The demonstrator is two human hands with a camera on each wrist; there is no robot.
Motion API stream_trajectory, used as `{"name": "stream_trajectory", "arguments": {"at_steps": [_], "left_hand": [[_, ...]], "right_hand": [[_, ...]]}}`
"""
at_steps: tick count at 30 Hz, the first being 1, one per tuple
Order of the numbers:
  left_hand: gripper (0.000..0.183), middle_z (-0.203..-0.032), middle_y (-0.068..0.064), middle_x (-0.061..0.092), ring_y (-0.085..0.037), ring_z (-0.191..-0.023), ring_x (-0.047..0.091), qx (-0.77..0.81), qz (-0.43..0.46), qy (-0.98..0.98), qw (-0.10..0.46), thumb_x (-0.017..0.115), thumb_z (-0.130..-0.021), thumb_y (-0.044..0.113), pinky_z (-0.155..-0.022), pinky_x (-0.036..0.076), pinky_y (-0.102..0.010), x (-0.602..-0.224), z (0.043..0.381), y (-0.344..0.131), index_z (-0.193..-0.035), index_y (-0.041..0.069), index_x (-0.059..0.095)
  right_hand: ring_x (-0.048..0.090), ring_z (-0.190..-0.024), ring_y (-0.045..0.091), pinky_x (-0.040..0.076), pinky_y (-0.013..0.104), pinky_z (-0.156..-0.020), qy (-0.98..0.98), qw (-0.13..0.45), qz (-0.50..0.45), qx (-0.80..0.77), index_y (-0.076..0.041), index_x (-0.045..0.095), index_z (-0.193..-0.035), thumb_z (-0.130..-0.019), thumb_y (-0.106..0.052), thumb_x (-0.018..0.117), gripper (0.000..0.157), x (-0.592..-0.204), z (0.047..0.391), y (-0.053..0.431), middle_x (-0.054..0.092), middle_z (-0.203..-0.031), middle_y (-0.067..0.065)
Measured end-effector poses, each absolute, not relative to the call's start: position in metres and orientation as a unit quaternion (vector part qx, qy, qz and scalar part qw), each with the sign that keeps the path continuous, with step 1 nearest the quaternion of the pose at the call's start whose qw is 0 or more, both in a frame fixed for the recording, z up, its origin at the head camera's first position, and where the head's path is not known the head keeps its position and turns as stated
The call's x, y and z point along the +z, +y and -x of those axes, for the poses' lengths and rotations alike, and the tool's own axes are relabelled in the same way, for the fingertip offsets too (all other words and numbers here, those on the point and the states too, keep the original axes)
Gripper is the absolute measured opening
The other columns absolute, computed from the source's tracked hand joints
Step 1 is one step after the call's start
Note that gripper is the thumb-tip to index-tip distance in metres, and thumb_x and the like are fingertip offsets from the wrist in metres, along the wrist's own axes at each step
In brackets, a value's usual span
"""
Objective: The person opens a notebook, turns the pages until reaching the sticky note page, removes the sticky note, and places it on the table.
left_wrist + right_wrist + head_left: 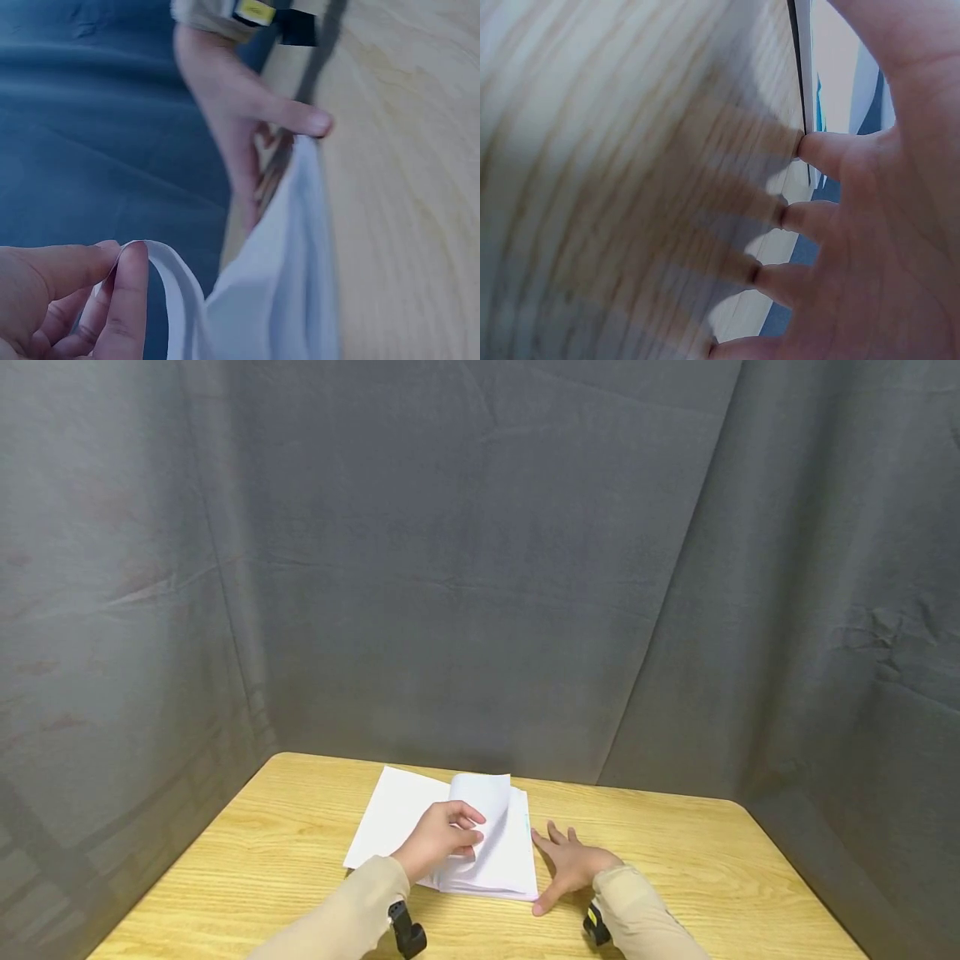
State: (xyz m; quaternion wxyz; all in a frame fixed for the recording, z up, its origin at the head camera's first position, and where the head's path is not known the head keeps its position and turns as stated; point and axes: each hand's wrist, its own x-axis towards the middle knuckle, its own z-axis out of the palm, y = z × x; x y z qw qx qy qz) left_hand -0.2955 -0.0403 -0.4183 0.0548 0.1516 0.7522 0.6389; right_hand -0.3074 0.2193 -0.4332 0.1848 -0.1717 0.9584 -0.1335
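Note:
A book with white pages [517, 852] lies open on the wooden table, its left side [397, 810] flat. My left hand [442, 837] pinches a lifted page [487, 789] between thumb and fingers. In the left wrist view that page [176, 281] curves up from the stack, held at its edge by the left hand [82, 300]. My right hand [573, 864] rests beside the book's right edge, fingers spread, fingertips on the table. In the right wrist view the right hand [870, 217] stands with its fingertips on the wood, the index finger near the book's edge.
The wooden table [675, 843] has rounded far corners. Grey cloth [480, 568] hangs behind it and along both sides. Dark wrist-worn devices [407, 931] sit by both sleeves.

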Motion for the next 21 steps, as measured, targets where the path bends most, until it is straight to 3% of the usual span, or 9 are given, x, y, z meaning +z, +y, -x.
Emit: {"name": "stream_trajectory", "arguments": {"at_steps": [21], "left_hand": [[0.026,-0.088,-0.01,0.057,-0.018,-0.079,0.064,0.686,-0.026,0.726,-0.039,0.066,-0.082,-0.005,-0.069,0.058,-0.031,-0.403,0.286,-0.125,-0.107,-0.007,0.06]], "right_hand": [[0.006,-0.142,0.055,0.023,0.077,-0.099,0.953,0.201,0.168,-0.149,-0.017,0.018,-0.155,-0.06,-0.061,0.083,0.123,-0.434,0.309,0.22,0.007,-0.16,0.023]]}}
